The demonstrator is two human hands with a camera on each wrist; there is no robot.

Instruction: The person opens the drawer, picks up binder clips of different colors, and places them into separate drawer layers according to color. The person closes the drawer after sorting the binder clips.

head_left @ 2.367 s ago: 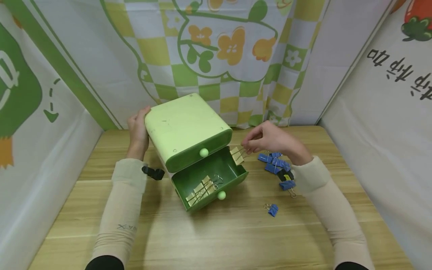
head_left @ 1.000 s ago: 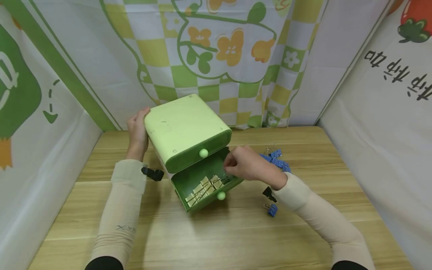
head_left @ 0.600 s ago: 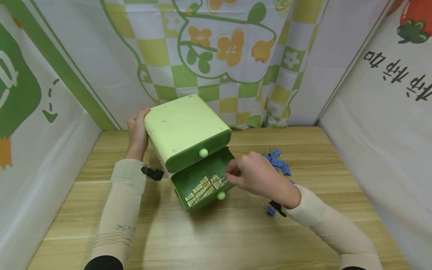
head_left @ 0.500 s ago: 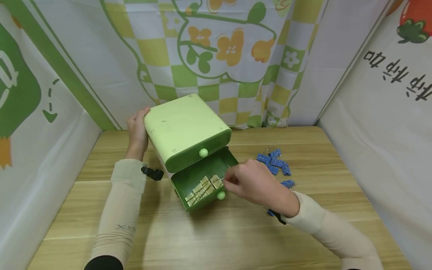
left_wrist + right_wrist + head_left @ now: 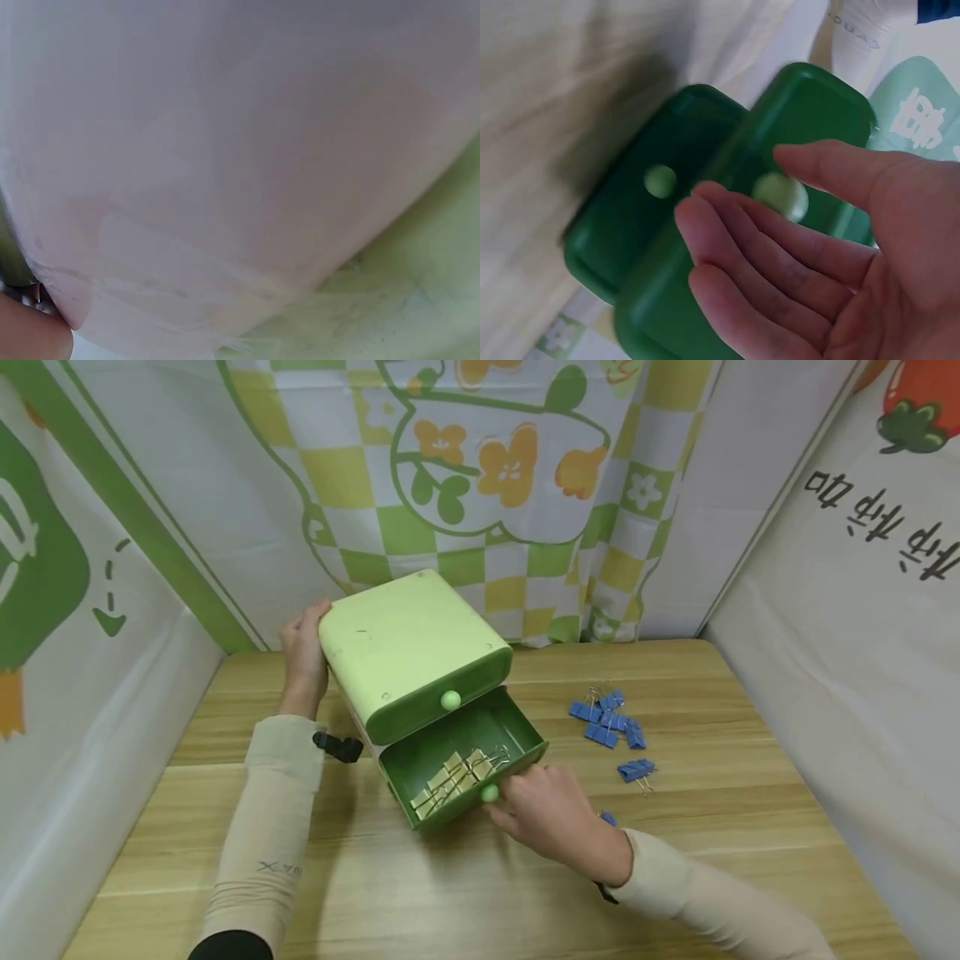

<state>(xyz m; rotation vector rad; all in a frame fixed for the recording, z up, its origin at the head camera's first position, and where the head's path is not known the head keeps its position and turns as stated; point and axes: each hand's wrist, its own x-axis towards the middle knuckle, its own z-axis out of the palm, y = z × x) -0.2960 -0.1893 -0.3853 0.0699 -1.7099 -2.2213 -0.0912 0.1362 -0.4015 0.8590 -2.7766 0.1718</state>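
A light green two-drawer desk organizer (image 5: 412, 639) stands on the table, its lower drawer (image 5: 504, 720) pulled out. Several gold binder clips (image 5: 450, 783) lie along the front of that drawer. My left hand (image 5: 303, 647) grips the organizer at its back left edge; the organizer's side fills most of the left wrist view. At the lower drawer's front is my right hand (image 5: 555, 818), holding no clip. In the right wrist view its loosely bent fingers and thumb stand on either side of the round knob (image 5: 781, 196), with the upper drawer's knob (image 5: 660, 181) farther back.
Several blue binder clips (image 5: 611, 722) lie in a pile to the right of the organizer. Nearer the front, another blue clip (image 5: 636, 770) lies apart, and one more (image 5: 607, 817) is partly hidden behind the right wrist. A patterned curtain (image 5: 502, 552) hangs behind the table.
My right hand has put a gold binder clip into the drawer, let go, and moved down and out to the drawer's front knob. My left hand and the organizer have stayed in place.
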